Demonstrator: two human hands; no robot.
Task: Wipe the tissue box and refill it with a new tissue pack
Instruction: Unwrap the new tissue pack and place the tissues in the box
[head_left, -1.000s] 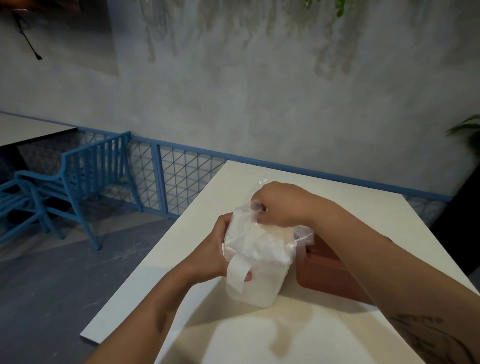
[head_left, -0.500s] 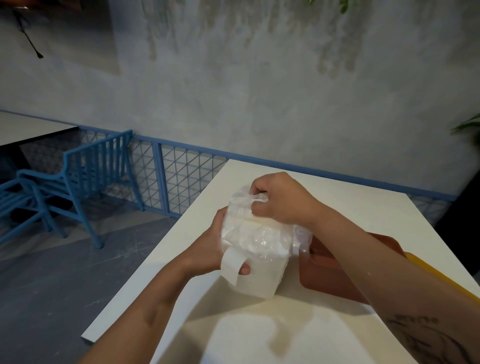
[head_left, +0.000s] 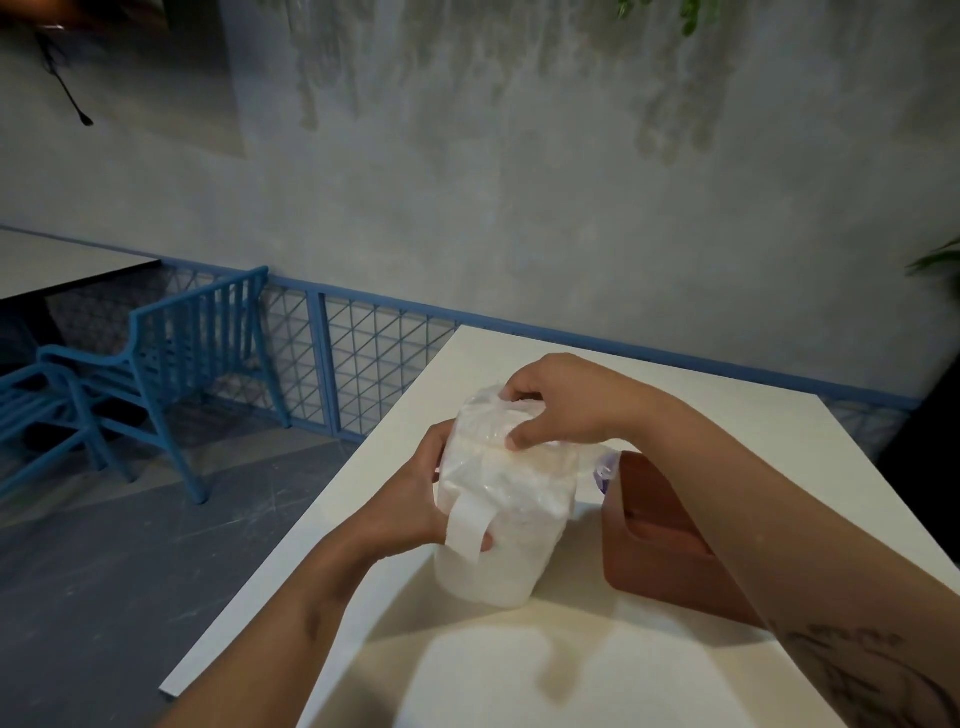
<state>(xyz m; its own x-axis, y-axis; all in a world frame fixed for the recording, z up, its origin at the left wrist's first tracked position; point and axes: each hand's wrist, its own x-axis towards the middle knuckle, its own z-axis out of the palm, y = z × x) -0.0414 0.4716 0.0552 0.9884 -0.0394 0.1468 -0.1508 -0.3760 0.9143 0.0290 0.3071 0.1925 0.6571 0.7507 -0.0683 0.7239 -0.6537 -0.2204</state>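
head | tissue pack (head_left: 498, 519) held on end on counter (head_left: 519, 665), just beside brown tissue box (head_left: 660, 551) | pack's side gripped by left hand (head_left: 410, 499), thumb under loose white strip | plastic wrap at pack's top pinched by right hand (head_left: 561, 405) | blue chair (head_left: 171, 364) seen far left

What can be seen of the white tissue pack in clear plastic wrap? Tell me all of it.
The white tissue pack is a soft, rounded block of tissues in crinkled clear plastic wrap, standing on end and appearing to rest on the white table. A loose white strip hangs down its front. The left hand grips its left side; the right hand pinches the wrap on top. The reddish-brown tissue box lies just right of it.
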